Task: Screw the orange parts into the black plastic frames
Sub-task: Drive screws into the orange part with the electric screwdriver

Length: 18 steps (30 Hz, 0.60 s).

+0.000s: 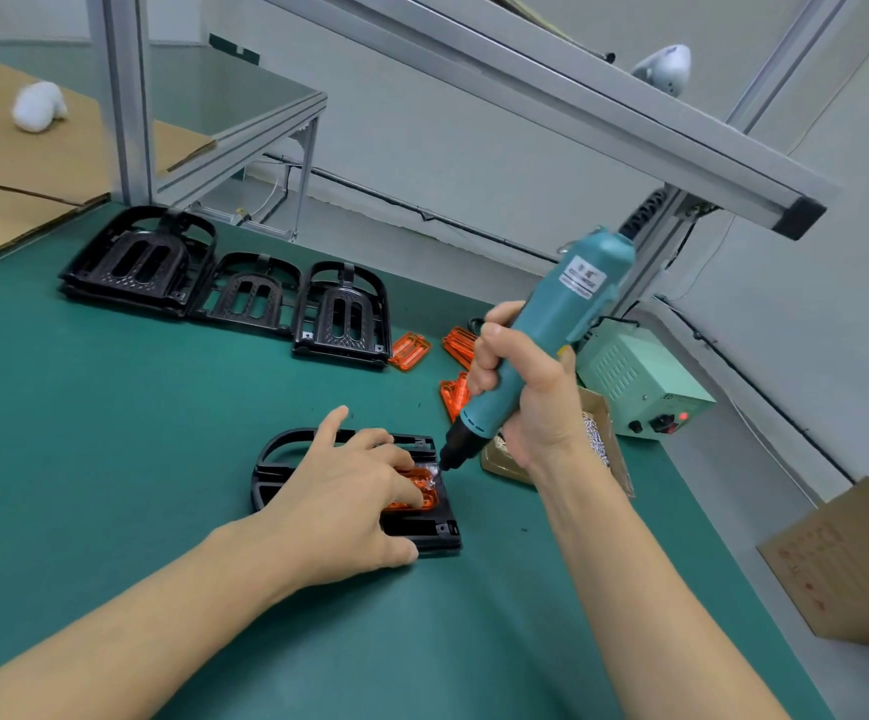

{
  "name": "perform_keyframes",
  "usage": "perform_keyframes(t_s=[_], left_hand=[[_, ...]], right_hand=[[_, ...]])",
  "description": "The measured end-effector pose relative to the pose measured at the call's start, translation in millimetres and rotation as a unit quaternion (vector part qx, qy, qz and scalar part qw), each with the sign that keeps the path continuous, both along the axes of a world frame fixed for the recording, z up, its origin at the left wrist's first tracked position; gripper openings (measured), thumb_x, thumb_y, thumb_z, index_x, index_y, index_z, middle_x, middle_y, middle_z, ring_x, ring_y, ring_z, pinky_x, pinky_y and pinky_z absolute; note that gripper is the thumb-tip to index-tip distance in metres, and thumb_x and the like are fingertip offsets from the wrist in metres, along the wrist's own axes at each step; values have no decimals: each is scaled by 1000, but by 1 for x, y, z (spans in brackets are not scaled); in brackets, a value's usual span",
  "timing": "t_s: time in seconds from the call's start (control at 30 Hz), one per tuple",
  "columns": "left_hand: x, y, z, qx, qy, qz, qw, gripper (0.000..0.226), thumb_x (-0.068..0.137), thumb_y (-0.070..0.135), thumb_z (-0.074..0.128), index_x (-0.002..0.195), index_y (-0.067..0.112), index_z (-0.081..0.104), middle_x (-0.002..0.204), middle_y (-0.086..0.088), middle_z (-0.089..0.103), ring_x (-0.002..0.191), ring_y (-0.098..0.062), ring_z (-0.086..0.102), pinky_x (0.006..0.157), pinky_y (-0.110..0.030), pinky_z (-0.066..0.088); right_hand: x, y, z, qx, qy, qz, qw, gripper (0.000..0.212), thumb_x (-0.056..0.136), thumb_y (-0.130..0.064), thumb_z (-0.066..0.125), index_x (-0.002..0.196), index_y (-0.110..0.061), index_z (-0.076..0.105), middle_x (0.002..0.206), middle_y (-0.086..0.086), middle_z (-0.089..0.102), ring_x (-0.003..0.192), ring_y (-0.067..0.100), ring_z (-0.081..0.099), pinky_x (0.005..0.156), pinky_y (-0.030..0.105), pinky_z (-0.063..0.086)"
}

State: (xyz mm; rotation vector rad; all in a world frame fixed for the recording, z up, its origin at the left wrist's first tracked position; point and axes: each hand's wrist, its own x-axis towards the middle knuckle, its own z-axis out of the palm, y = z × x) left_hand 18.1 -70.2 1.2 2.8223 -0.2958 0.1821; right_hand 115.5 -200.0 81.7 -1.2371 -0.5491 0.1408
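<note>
A black plastic frame [276,457] lies flat on the green mat in front of me. An orange part [422,488] sits inside it, mostly hidden under my fingers. My left hand [349,504] presses down on the orange part and the frame. My right hand [523,394] grips a teal electric screwdriver [552,330], tilted, with its black tip touching the orange part's upper right corner. Three more black frames [341,317] lie in a row at the back of the mat. Loose orange parts [410,350] lie beside them.
A small cardboard box of silver screws [596,439] stands just right of the screwdriver tip. Behind it is a pale green power supply [640,379] with a red light. A cardboard box [848,558] sits at the right edge. Aluminium rails [552,90] cross overhead.
</note>
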Motion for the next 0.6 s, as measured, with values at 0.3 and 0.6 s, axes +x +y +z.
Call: perform_keyframes(t_s=[0.3,0.6], left_hand=[[-1,1,-1,-15,1,1,1000,49,78,62,53,123,44,57,145,17,38,137,-5,20,114,-45,-12],[-1,1,-3,-26,2,4,1000,47,78,63,53,122,46,57,145,19,38,137,-4,18,113,-43,-12]], right_hand=[[1,-1,-4,3,10,14,1000,17,77,-3,59,88,-13,50,55,2,45,45,15,39,49,24,39],[1,-3,-5,1,1,12,1000,18,79,-6,62,76,-20,52,54,1,44,45,16,40,50,25,40]])
